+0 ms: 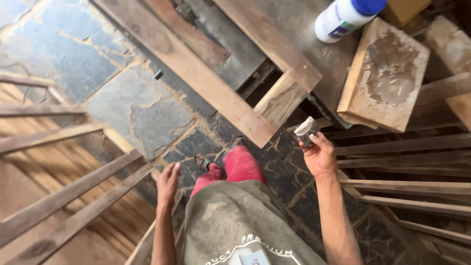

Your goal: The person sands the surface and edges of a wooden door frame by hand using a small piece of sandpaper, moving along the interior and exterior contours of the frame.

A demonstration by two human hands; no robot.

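Note:
My right hand is raised at centre right and grips a small grey block smeared with white paste. It hovers just below the corner of a wooden frame that lies across a workbench. My left hand hangs low at centre left, fingers closed on the end of a wooden slat by my side. Below me I see red trousers, a sandalled foot and a grey shirt.
A white bottle with a blue cap lies on the bench beside a thick wooden block stained with dried paste. Long wooden slats are stacked at right; more slats lean at left. The floor is cracked stone.

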